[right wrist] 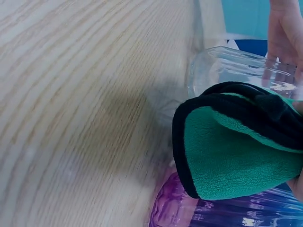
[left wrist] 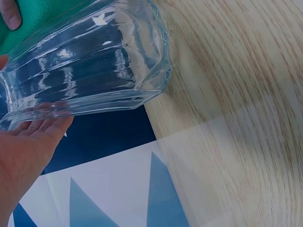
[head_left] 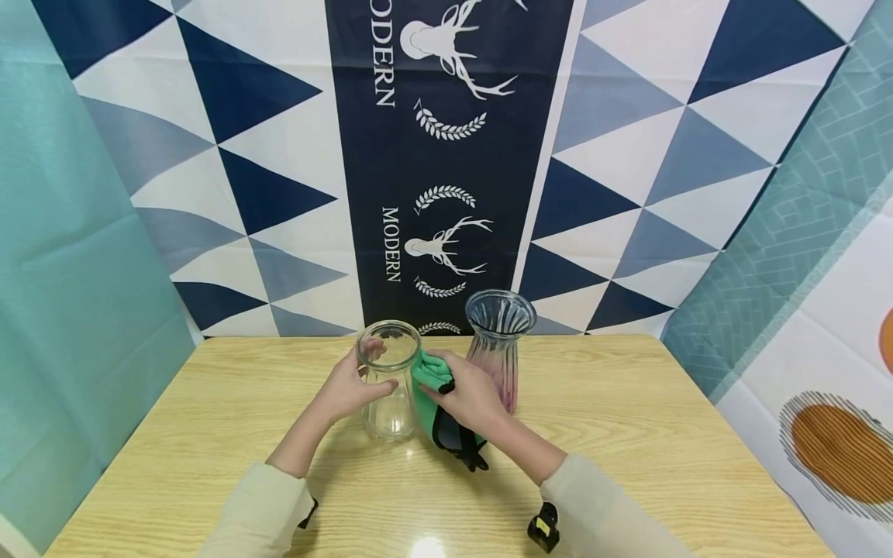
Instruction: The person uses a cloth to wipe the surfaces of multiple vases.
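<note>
A clear glass vase (head_left: 389,415) with a thick round rim stands near the middle of the table. My left hand (head_left: 346,390) grips it near the neck, thumb in front and fingers around the far side. In the left wrist view, the ribbed wall of the clear vase (left wrist: 90,66) shows the fingers behind it. Bunched in my right hand (head_left: 476,390) is a green cloth (head_left: 427,395) with black edging, held against the vase's right side. The right wrist view shows a folded flap of the cloth (right wrist: 236,156) hanging over the table, hiding part of the clear vase (right wrist: 227,68).
A second glass vase (head_left: 498,353), blue at its flared top and pink below, stands just behind my right hand. The wood-grain table (head_left: 209,449) ends at a patterned hanging (head_left: 286,155). A black strap piece (head_left: 544,527) hangs by my right sleeve.
</note>
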The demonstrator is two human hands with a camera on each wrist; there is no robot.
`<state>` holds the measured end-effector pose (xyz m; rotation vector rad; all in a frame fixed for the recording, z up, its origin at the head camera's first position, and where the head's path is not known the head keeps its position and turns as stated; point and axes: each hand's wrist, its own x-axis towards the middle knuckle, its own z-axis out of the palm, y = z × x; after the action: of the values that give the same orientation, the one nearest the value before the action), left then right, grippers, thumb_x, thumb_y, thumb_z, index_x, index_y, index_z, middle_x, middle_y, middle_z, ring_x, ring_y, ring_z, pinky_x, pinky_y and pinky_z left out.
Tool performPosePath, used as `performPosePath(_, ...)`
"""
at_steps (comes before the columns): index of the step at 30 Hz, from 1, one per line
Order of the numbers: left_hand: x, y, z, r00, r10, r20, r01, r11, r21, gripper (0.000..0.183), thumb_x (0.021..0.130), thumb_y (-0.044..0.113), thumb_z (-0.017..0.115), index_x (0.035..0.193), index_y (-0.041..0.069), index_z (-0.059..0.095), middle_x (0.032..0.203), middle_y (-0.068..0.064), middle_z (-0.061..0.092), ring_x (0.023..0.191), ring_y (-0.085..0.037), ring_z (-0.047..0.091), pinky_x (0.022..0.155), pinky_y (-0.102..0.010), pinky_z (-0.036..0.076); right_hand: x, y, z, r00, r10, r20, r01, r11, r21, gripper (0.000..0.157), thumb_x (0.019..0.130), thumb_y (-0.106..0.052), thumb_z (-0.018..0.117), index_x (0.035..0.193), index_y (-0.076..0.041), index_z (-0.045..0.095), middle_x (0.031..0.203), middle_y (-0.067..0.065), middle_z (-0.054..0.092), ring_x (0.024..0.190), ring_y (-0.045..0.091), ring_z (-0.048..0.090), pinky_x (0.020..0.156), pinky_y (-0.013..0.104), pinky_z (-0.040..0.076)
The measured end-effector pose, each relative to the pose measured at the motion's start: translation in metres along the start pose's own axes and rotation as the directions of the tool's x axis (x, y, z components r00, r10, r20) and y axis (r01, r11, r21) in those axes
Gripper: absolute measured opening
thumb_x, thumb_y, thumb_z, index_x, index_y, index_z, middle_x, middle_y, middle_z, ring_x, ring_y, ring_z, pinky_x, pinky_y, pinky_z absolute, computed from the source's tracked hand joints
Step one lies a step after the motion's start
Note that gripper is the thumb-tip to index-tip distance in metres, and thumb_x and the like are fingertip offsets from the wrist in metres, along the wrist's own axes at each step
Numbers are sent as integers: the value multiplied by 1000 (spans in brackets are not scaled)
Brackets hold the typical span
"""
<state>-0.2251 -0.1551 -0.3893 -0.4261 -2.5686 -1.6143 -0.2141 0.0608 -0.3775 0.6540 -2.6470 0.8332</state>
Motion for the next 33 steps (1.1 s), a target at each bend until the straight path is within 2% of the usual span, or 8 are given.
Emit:
performPosePath(6,0,-1,1,1000,15,9,-15,1000,-8,64,76,15,73,132,3,43,134,-21,51,130,-35,44,105,-56,36,-1,1,3,999,15,38,-15,1000,9,53,80,-28,74,127,-19,54,112,5,67,96,23,65,78,39,54)
performPosePath(12,-1,1,1,1000,4,15,-3,1000,-22,77,76,13,72,140,2,32,135,-19,51,132,-34,41,107,-55,34,-8,12,11,993,23,116,-20,999,-27,51,80,-31,73,127,-19,55,113,6,67,98,24,65,78,40,54)
performPosePath(16,-1,-1,2,1000,-2,4,2,1000,-24,81,76,16,74,143,5,28,135,-19,50,133,-35,39,107,-57,32,-13,18,17,984,36,176,-25,998,-63,51,80,-32,74,126,-19,55,112,7,68,95,24,66,75,40,54)
performPosePath(19,-1,-2,4,1000,-16,-6,16,1000,-23,85,76,21,77,143,7,27,138,-18,48,133,-34,38,108,-59,30,-14,20,18,980,38,193,-25,997,-68,52,80,-32,74,126,-18,55,111,8,68,94,25,66,75,40,54)
performPosePath(25,1,-2,7,998,-44,-44,44,999,4,78,72,31,80,134,9,38,136,-14,46,131,-30,41,107,-54,34,-14,18,14,989,23,144,-16,998,-55,51,79,-30,75,125,-18,56,110,7,68,95,24,66,76,40,54)
performPosePath(29,1,0,6,995,-54,-87,56,998,22,75,69,31,83,129,10,43,133,-13,45,127,-31,41,105,-51,37,-9,12,9,998,-7,60,9,999,-32,52,78,-30,75,125,-19,56,109,5,68,94,22,66,75,39,54)
performPosePath(33,0,1,5,995,-58,-80,60,998,17,75,69,31,82,130,10,44,134,-13,43,128,-30,42,105,-51,38,-2,6,4,1000,-28,-14,28,999,-18,53,77,-29,76,125,-20,56,108,5,68,93,21,66,74,38,54)
